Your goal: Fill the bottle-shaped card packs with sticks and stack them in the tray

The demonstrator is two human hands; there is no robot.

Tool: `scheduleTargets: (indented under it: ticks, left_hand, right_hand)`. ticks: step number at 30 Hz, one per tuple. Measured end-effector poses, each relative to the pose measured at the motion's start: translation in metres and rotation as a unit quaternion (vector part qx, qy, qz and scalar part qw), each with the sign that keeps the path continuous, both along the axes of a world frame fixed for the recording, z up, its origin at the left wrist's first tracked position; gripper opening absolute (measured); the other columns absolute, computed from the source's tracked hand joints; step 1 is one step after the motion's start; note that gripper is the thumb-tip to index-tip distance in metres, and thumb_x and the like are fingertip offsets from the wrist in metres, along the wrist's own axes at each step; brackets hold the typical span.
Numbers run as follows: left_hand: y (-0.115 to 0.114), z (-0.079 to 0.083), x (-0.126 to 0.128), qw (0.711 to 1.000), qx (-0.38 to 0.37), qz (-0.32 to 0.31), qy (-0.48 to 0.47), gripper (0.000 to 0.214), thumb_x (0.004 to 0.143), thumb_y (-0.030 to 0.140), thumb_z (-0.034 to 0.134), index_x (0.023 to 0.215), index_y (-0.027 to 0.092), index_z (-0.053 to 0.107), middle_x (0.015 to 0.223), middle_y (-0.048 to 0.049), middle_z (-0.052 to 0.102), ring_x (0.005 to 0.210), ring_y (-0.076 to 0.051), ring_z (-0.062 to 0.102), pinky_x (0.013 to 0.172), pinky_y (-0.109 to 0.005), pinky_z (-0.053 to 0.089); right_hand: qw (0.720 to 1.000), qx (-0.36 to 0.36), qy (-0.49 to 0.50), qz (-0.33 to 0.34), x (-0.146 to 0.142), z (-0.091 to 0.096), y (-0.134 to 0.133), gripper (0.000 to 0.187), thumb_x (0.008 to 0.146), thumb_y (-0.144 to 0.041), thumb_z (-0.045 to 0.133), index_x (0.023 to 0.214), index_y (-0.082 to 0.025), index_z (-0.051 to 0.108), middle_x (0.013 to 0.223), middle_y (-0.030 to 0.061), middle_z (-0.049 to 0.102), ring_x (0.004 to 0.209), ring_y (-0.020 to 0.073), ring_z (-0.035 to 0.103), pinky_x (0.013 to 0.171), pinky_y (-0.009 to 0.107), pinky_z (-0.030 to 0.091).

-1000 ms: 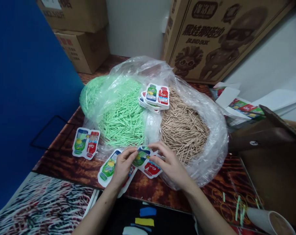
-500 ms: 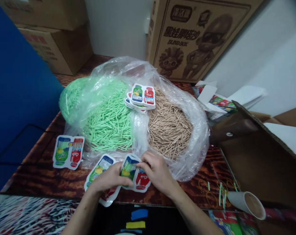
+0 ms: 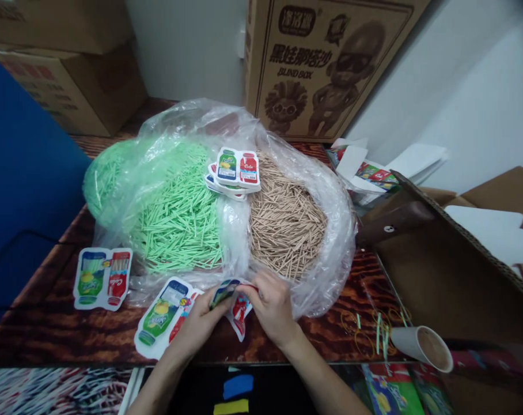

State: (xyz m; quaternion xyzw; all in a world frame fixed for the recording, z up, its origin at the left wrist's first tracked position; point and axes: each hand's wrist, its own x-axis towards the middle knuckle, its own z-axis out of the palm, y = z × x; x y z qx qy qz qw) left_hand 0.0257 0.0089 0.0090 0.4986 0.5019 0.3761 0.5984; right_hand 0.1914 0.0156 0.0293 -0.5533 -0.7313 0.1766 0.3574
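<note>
1. The person holds a flat, white-edged pouch printed with a green jar and a red jar (image 3: 239, 313) low in the middle of the view, above the dark wood-grain counter (image 3: 317, 343). It is bent, its red half tilted downward. Take it as the clock's centre, with twelve pointing away from the person.
2. The left hand (image 3: 204, 316) has its fingers clamped on the green half.
3. The right hand (image 3: 272, 302) has its fingers pinched together on the pouch's upper edge, near the red half.
4. At nine o'clock, a second white-edged printed pouch (image 3: 161, 314) lies on the counter, partly covered by the left hand. Farther out, just past nine, lies a third printed pouch showing green and brown sticks (image 3: 101, 278).
5. At eleven o'clock is a heap of thin light-green sticks (image 3: 181, 219); at one, a heap of thin brown sticks (image 3: 287, 222). Clear crinkled plastic (image 3: 235, 230) surrounds both.
6. At twelve, a small stack of printed pouches (image 3: 238, 167) rests between the heaps.
7. Between three and four, a tipped pale paper cup (image 3: 410, 344) lies beside thin yellowish rubber bands (image 3: 365, 344).
</note>
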Motion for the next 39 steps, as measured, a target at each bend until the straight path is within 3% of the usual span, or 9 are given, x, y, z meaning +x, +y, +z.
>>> scheduleTargets:
  ticks: [5,10,14,19,22,24,27,32,39]
  left_hand:
    - [0.000,0.003,0.015,0.998,-0.019,0.048,-0.019,0.014,0.069,0.028,0.069,0.066,0.017,0.062,0.062,0.0025,0.059,0.058,-0.013,0.050,0.058,-0.024,0.043]
    - [-0.001,-0.002,0.006,0.997,-0.044,0.061,-0.009,0.022,0.073,0.035,0.068,0.063,0.017,0.060,0.062,0.0015,0.059,0.057,-0.013,0.048,0.054,-0.023,0.040]
    - [-0.004,-0.004,0.002,0.996,-0.062,0.066,-0.019,0.025,0.072,0.038,0.069,0.063,0.016,0.060,0.056,0.0029,0.054,0.052,-0.011,0.044,0.051,-0.022,0.036]
    - [-0.004,0.004,0.005,0.995,-0.079,0.046,-0.036,0.021,0.069,0.035,0.070,0.066,0.015,0.064,0.061,0.0018,0.059,0.057,-0.012,0.047,0.056,-0.022,0.037]
    - [-0.005,0.003,0.004,0.993,-0.087,0.052,-0.057,0.021,0.068,0.034,0.071,0.068,0.015,0.064,0.063,0.0013,0.059,0.059,-0.012,0.047,0.058,-0.022,0.037]
    - [-0.006,-0.001,0.002,0.992,-0.097,0.057,-0.062,0.023,0.069,0.036,0.071,0.066,0.015,0.062,0.060,0.0022,0.056,0.057,-0.012,0.044,0.056,-0.022,0.035]
    - [-0.008,-0.005,-0.001,0.991,-0.103,0.066,-0.057,0.026,0.068,0.037,0.072,0.064,0.015,0.059,0.058,0.0028,0.053,0.055,-0.011,0.042,0.055,-0.022,0.034]
    - [-0.008,-0.006,-0.004,0.990,-0.100,0.079,-0.057,0.026,0.067,0.039,0.073,0.067,0.015,0.062,0.058,0.0027,0.053,0.056,-0.012,0.043,0.055,-0.022,0.034]
    - [-0.011,-0.007,-0.002,0.990,-0.116,0.069,-0.047,0.031,0.066,0.043,0.073,0.064,0.015,0.059,0.058,0.0030,0.053,0.056,-0.012,0.043,0.055,-0.022,0.034]
  right_hand:
    - [0.999,-0.005,0.049,0.017,-0.005,0.002,0.001,0.041,0.090,-0.039,0.054,0.054,-0.021,0.045,0.056,-0.0005,0.046,0.057,0.0150,0.044,0.057,0.028,0.031]
    - [0.981,-0.107,0.140,0.081,0.035,0.005,0.040,0.032,0.097,-0.031,0.038,0.076,-0.019,0.059,0.067,0.0002,0.057,0.065,0.0148,0.055,0.061,0.026,0.041]
    - [0.997,0.023,-0.076,0.004,0.080,0.014,0.110,0.020,0.092,-0.018,0.046,0.084,-0.017,0.064,0.087,0.0074,0.063,0.084,0.0200,0.056,0.077,0.031,0.041]
    - [0.892,0.096,-0.427,0.117,0.099,0.024,0.167,0.021,0.090,-0.010,0.045,0.093,-0.014,0.066,0.096,0.0133,0.063,0.092,0.0254,0.048,0.076,0.035,0.034]
    - [0.841,0.131,-0.501,0.154,0.100,0.024,0.172,0.019,0.090,-0.013,0.047,0.095,-0.015,0.065,0.099,0.0132,0.061,0.092,0.0260,0.046,0.077,0.036,0.031]
    - [0.829,0.140,-0.517,0.162,0.101,0.022,0.170,0.018,0.090,-0.014,0.046,0.091,-0.014,0.065,0.096,0.0136,0.061,0.092,0.0263,0.045,0.077,0.037,0.030]
    - [0.846,0.121,-0.495,0.155,0.103,0.020,0.165,0.021,0.091,-0.014,0.044,0.088,-0.013,0.064,0.096,0.0146,0.061,0.094,0.0268,0.045,0.081,0.038,0.029]
    - [0.947,-0.009,-0.315,0.055,0.104,0.030,0.166,0.019,0.089,-0.011,0.044,0.086,-0.014,0.063,0.099,0.0142,0.064,0.098,0.0252,0.047,0.086,0.036,0.028]
    - [0.972,-0.119,-0.198,0.037,0.113,0.050,0.183,0.020,0.085,-0.016,0.046,0.069,-0.017,0.058,0.063,0.0011,0.061,0.062,0.0151,0.052,0.064,0.025,0.032]
